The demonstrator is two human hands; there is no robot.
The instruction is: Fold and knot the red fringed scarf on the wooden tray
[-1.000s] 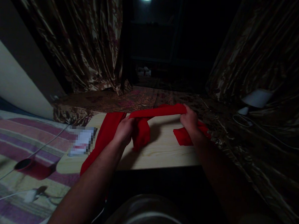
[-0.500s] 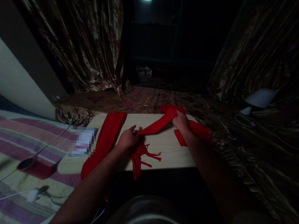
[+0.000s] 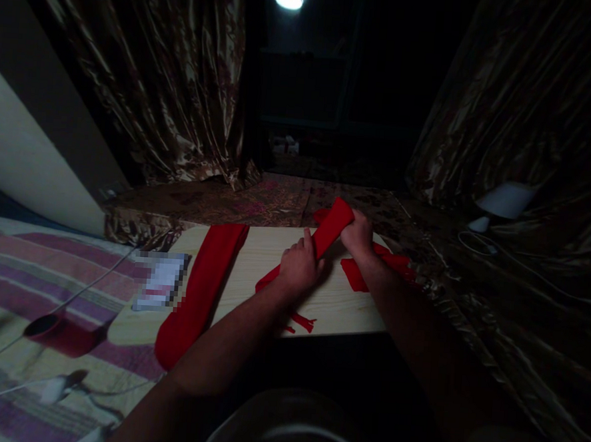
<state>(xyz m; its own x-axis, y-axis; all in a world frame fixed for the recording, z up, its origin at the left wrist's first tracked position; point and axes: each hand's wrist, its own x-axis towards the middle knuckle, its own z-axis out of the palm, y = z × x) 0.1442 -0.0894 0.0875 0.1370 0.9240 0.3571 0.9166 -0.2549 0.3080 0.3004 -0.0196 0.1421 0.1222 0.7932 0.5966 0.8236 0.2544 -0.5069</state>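
Red scarf [image 3: 334, 227] partly laid: one band [image 3: 211, 262] flat near the table [image 3: 256, 252]'s left edge, another lifted; right hand [image 3: 357, 234] pinching it, left hand [image 3: 300, 264]'s fingers parted, grip unclear.

The cloth [image 3: 333, 228] is plain red, the tabletop [image 3: 255, 268] pale yellow with wood grain, the bedspread [image 3: 90, 256] striped purple, pink, cream and grey, the 2 curtains [image 3: 197, 108] patterned brown and gold, the lampshade [image 3: 508, 199] whitish.

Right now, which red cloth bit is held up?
The middle strip: the left hand lies over it, the right hand holds up its end. The long left strip and the piece by the right forearm rest on the table.
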